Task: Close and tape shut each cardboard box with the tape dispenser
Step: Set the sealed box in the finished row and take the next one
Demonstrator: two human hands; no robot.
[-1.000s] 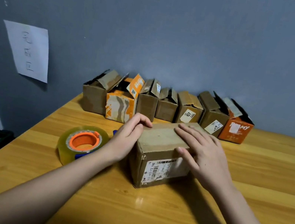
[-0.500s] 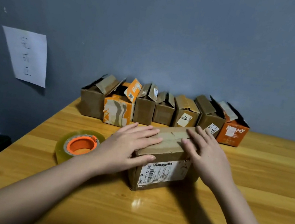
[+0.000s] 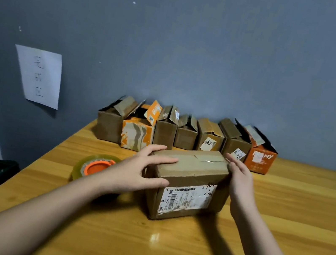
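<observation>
Box in hand: we see the cardboard box [image 3: 189,182] standing on the wooden table [image 3: 276,245] in the near middle, flaps folded down, shipping label facing us.
Long axis: it runs left to right, skewed so the right end sits a little farther from us; the top seam [image 3: 206,159] follows that line.
Left hand: our left hand [image 3: 136,175] presses flat on the box's left end, fingers straight over the top edge, thumb along the near face; it holds nothing.
Right hand: our right hand [image 3: 240,181] lies against the right end, fingers straight and together, steadying the side.
Tape dispenser: the tape dispenser [image 3: 94,167], a clear roll on an orange core, lies flat just left of the box, partly behind our left wrist.
Nearer hand: we judge the left is the nearer by far; the right would have to cross the box.
Coming move: we judge the flaps are held shut and not taped; a short reach left, then a pull along the seam.
Room: open tabletop near and to the right; the table's left edge lies beyond the roll.
Far row: seven open boxes [image 3: 185,134] stand along the wall [image 3: 197,54], close behind the one in hand, flaps up.
Outskirts: a paper note [image 3: 38,76] on the wall at left; a dark crate [image 3: 3,168] below the table's left edge.
</observation>
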